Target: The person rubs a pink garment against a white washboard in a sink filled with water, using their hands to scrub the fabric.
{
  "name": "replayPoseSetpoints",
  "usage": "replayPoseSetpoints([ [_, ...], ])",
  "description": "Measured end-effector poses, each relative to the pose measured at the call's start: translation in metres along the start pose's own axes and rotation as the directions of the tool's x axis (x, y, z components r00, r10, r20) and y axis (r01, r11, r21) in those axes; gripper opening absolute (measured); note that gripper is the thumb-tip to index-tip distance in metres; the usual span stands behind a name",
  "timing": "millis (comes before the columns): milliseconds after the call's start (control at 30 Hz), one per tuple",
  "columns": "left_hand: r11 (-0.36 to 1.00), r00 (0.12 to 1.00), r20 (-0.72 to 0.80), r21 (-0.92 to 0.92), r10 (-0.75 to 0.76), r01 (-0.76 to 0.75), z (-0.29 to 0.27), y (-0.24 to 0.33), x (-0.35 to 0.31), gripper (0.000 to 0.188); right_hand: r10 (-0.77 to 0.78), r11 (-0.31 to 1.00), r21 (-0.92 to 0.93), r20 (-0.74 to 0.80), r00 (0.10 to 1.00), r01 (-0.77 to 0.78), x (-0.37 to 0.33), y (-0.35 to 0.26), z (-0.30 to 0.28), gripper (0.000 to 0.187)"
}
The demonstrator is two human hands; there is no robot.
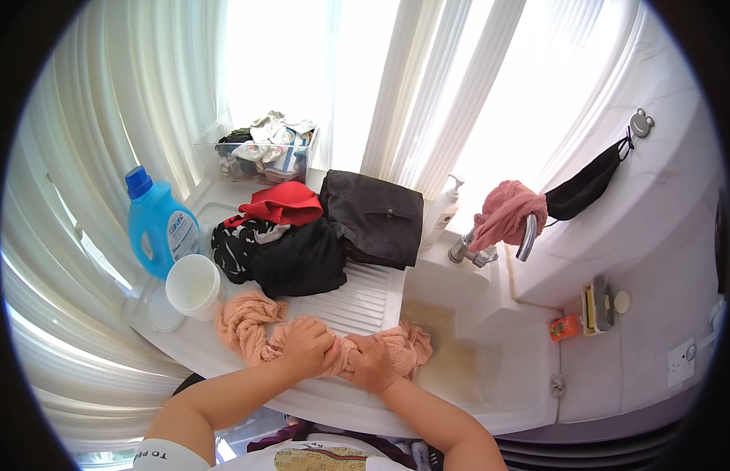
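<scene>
A peach-coloured textured towel [247,326] stretches along the near edge of the white washboard sink, bunched at its left end. My left hand [308,347] is closed around its middle. Just to the right, my right hand [372,363] grips the same towel, fingers curled into the cloth. The towel's right end [416,345] hangs over the edge of the basin, above cloudy brownish water [451,353]. Behind the hands lies the ribbed washboard [357,302], partly covered by dark clothes.
A white tub [193,286] and a blue detergent bottle [161,228] stand at left. Black clothes [302,259], a red cloth [282,206] and dark folded trousers [376,216] lie behind. A clear bin [263,161] holds clothes. A pink cloth [506,212] drapes over the tap [526,239].
</scene>
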State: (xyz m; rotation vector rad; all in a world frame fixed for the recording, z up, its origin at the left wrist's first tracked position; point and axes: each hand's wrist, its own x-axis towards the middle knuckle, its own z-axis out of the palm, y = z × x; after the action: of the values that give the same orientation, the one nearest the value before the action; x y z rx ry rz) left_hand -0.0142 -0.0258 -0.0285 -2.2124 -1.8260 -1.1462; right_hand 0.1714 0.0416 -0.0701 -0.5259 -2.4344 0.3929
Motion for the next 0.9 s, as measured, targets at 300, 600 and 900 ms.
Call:
replayPoseSetpoints([
  [300,0.988,0.977,0.208,-0.135,-0.051,0.081,-0.018,-0.016,0.020,0.037,0.066,0.955,0.294,-0.070,0.995,-0.042,0.013,0.001,-0.039,0.024],
  [600,0.881,0.873,0.138,0.156,-0.468,0.448,0.036,-0.040,0.060,0.030,0.460,0.875,-0.021,-0.278,0.843,-0.484,0.068,0.036,0.017,0.021],
  [900,0.978,0.950,0.235,-0.059,0.207,-0.199,-0.017,0.000,-0.008,0.027,0.163,0.984,0.086,-0.083,0.983,-0.155,-0.007,0.000,-0.032,0.030],
])
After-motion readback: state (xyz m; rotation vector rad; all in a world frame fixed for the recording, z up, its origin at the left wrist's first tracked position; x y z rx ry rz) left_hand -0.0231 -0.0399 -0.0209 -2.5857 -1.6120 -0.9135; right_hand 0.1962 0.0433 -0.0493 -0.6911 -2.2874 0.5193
